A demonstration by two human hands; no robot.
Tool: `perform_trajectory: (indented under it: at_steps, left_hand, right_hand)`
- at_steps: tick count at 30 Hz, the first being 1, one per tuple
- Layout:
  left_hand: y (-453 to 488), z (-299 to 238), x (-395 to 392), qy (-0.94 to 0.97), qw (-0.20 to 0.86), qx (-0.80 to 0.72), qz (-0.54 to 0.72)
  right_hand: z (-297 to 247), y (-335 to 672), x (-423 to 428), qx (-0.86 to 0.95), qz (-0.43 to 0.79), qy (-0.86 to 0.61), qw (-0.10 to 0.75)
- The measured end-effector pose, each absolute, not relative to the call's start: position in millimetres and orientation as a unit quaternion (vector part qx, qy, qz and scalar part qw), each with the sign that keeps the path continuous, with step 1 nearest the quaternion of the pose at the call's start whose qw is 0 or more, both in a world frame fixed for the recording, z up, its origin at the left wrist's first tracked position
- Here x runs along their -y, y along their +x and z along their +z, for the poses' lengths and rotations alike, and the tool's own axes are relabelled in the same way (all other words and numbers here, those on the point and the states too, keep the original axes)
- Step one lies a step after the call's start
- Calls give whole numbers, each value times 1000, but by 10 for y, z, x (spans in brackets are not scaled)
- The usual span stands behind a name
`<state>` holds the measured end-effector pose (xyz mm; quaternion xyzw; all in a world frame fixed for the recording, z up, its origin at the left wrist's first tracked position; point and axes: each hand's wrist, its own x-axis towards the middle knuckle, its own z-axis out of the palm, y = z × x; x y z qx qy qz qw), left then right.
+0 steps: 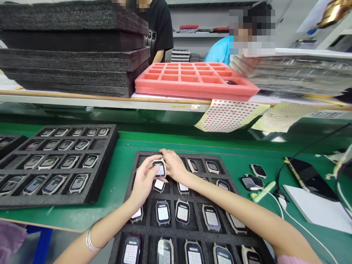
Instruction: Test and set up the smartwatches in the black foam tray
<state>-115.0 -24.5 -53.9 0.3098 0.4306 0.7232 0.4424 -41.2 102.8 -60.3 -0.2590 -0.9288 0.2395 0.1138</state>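
Observation:
Above the far left part of a dark foam tray (196,233), a strapless smartwatch (159,168) with a lit screen is held up. My left hand (145,176) grips it, the thumb lying over the screen's left side. At the watch's right edge, my right hand (175,165) has its fingers curled against the case; some fingertips are hidden. Below and around both hands, more smartwatches sit face up in the tray's compartments, such as a light-cased one (163,212) and a purple-cased one (131,250). Many of their screens are lit with white tiles.
Another foam tray of watches (103,172) lies at left. On the right are two loose watches (258,171), a green tool (264,191), cables, a phone (310,178) and a white box (319,211). The shelf holds black foam (71,58) and a pink tray (192,90). Two people are beyond.

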Motion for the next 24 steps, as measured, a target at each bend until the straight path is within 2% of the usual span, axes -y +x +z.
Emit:
perform_trajectory:
  at_steps: [8, 12, 17, 24]
  left_hand:
    - [-1228, -508, 216, 242, 406, -437, 765]
    - [-1213, -534, 211, 243, 426, -445, 749]
    - [-1202, -601, 200, 251, 454, -456, 723]
    - [-1180, -642, 199, 250, 508, -472, 676]
  right_hand:
    - [-351, -14, -1228, 821, 513, -167, 185]
    - [-346, 196, -1180, 751, 621, -153, 166]
    - [-299, 335, -1120, 540, 820, -116, 150]
    - [-346, 391, -1099, 519, 836, -95, 153]
